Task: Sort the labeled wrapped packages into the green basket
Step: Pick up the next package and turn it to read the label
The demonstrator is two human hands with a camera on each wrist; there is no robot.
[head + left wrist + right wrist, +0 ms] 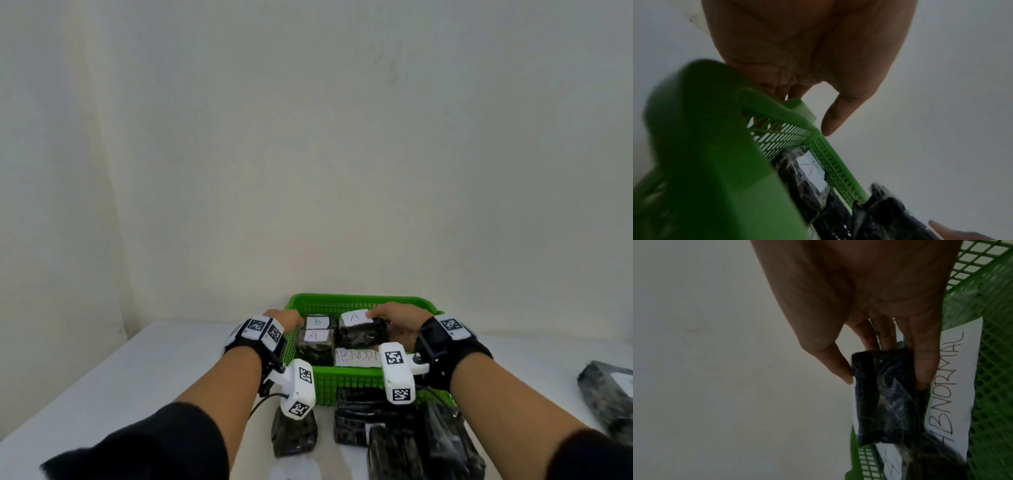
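The green basket stands mid-table. Inside it on the left lie two dark wrapped packages, one labeled B and one labeled A. My right hand grips a third package labeled A over the basket's right half, thumb and fingers pinching its dark wrap. My left hand holds the basket's far-left rim; its fingers are hidden behind the rim and the thumb sticks out.
A white paper reading ABNORMAL lies on the basket floor. Several more wrapped packages lie on the table before the basket, and one lies far right. A pale wall stands behind the table.
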